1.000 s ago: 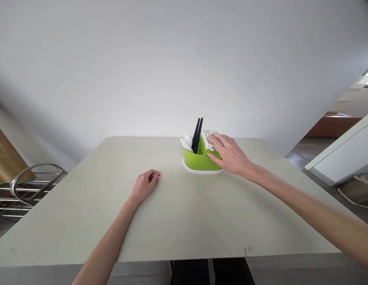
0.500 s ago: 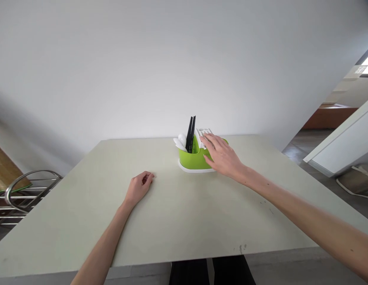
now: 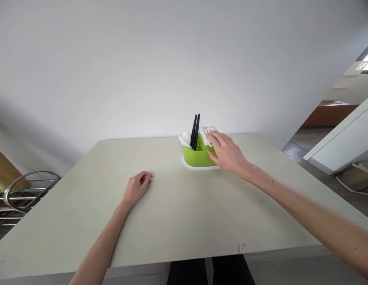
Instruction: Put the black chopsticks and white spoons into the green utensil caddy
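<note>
A green utensil holder with a white base stands near the back of the table. Two white spoons and black chopsticks stick up from its left part, and a white slotted insert covers part of its right. My right hand grips the holder's right end, with fingers over the insert and thumb at the near side; the hand hides that end. To the left, my left hand rests on the tabletop, fingers curled closed, apart from the holder, with nothing visible in them.
The pale table has dark smudges near its front edge. Behind it rises a white wall. A metal rack with a wooden board stands beyond the left edge. On the right are a white panel and grey floor.
The utensil holder has shifted slightly right and back, together with my right hand. My left hand stays in place on the table.
</note>
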### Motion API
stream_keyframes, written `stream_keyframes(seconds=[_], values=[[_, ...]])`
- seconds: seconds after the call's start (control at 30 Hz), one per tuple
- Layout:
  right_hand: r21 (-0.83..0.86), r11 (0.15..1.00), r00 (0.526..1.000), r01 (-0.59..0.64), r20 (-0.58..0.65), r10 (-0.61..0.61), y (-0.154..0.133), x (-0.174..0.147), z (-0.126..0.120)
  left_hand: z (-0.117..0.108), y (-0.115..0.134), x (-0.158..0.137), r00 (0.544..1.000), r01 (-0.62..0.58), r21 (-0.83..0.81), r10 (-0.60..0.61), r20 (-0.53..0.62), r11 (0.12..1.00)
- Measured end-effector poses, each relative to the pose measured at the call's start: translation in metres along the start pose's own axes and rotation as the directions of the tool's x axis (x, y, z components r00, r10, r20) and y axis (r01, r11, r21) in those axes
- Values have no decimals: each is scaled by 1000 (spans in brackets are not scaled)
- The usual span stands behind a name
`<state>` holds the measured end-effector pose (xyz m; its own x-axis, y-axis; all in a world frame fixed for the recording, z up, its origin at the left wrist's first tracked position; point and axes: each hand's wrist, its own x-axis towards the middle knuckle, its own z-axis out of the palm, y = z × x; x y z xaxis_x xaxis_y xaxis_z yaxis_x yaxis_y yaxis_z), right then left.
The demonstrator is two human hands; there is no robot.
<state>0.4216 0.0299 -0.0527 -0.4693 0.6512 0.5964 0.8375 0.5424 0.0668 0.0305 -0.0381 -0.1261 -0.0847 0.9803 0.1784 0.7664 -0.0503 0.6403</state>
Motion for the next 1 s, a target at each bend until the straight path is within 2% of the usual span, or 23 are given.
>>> stream_keyframes(seconds=[0.3, 0.5, 0.73, 1.0], values=[[0, 998, 997, -70, -23, 70, 26, -6, -3, 0, 0, -1, 1000, -16, 7, 16, 1, 1000], [-28, 985, 986, -168, -28, 167, 48, -9, -2, 0, -1, 0, 999, -34, 3, 34, -7, 999], [-91, 958, 962, -271, -6, 272, 96, -19, -1, 0, -6, 0, 1000, -26, -1, 26, 2, 1000], [-141, 895, 897, -424, 71, 436, 153, -36, -5, -1, -4, 0, 1000, -25, -8, 25, 2, 1000]])
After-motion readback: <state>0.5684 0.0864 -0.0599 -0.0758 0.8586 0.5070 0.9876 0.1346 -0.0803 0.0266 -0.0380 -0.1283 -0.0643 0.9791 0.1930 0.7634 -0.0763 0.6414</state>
